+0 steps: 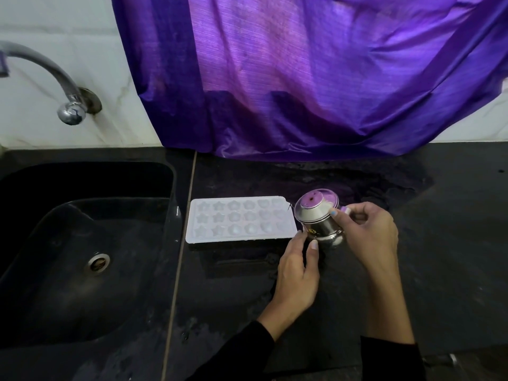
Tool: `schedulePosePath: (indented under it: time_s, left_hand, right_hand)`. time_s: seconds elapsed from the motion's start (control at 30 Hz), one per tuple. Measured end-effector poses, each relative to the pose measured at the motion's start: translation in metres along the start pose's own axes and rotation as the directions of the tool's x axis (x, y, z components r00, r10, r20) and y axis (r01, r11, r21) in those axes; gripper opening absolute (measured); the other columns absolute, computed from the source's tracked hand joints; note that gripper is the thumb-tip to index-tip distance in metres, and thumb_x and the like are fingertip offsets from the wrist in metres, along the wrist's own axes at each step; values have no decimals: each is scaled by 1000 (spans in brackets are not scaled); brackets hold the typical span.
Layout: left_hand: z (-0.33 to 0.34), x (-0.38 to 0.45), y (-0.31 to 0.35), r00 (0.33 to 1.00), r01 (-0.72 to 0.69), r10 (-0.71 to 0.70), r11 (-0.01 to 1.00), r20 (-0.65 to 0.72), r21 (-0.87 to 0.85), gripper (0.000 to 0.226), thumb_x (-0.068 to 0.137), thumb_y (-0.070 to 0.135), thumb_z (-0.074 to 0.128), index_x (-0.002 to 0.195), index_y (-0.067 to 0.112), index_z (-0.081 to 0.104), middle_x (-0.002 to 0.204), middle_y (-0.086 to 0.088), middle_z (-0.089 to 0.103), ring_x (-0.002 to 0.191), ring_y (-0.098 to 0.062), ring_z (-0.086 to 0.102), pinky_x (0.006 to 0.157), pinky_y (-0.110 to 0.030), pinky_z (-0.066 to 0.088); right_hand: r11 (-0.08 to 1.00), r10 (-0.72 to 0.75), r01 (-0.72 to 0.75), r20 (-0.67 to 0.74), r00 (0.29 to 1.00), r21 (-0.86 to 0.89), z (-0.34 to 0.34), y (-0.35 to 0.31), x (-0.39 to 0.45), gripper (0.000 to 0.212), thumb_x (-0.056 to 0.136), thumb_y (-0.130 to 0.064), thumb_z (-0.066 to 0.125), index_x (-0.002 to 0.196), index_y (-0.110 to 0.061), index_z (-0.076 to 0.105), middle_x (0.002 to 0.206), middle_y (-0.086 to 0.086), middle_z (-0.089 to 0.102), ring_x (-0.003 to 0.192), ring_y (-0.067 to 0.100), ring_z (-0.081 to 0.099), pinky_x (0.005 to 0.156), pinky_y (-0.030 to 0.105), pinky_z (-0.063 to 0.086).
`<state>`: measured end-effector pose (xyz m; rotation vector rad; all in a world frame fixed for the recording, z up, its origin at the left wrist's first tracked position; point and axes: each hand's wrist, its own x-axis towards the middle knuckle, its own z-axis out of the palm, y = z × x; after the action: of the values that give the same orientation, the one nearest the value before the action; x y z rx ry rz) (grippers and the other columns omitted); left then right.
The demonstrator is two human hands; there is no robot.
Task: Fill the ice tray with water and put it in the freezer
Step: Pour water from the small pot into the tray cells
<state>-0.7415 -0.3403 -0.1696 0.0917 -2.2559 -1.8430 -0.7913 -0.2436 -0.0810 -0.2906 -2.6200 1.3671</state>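
Note:
A white ice tray (239,220) with star and flower shaped cells lies flat on the black counter, just right of the sink. At its right end a small steel pot (316,215) is tilted toward the tray, its mouth reflecting purple. My right hand (368,232) grips the pot from the right, thumb on its rim. My left hand (298,268) steadies the pot from below, fingertips touching its lower side. Whether water is flowing is not visible.
A black sink (82,243) with a metal drain sits to the left, under a chrome tap (68,105) on the white tiled wall. A purple cloth (302,78) hangs down to the counter (439,215) behind the tray. The counter looks wet.

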Motion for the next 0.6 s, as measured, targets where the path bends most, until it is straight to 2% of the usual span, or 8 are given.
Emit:
schedulePosePath:
  time_s: [0.07,0.2,0.27,0.47,0.6]
  left_hand:
    - [-3,1,0,1000,7,-7,1000,-18,-5,36,101,31,38,131,21,53,125,10,60,116,4,51,101,-23,41]
    - [-7,2,2,999,-1,0,1000,-46,-14,36,101,30,39,133,20,52,129,11,58,120,6,49,104,-20,39]
    - [-9,2,3,998,-4,3,1000,-62,-18,37,100,29,39,134,19,52,131,11,57,122,7,48,104,-19,38]
    - [-18,2,5,999,10,-11,1000,-36,-24,39,102,28,38,140,22,45,138,15,49,126,11,41,107,-12,32]
    - [-21,2,6,1000,-9,9,1000,-21,-23,38,102,28,37,138,24,47,132,12,57,122,5,48,102,-15,37]
  right_hand:
    - [999,-2,2,2,1000,36,0,0,1,17,80,-33,75,79,-21,63,80,-4,67,82,19,66,73,33,50]
    - [993,3,-4,4,1000,115,2,0,0,17,79,-33,76,77,-22,63,77,-2,70,76,21,68,77,45,57]
    - [990,3,-3,1,1000,141,4,-1,0,17,79,-32,77,77,-22,63,76,-1,70,76,20,68,77,47,58]
    - [990,-13,13,-1,1000,138,9,-6,-3,16,79,-32,77,79,-21,64,77,-1,70,76,20,68,74,42,57]
    - [996,-18,19,-6,1000,82,13,-9,-3,16,78,-32,77,76,-22,64,77,-6,69,78,18,67,76,39,55]
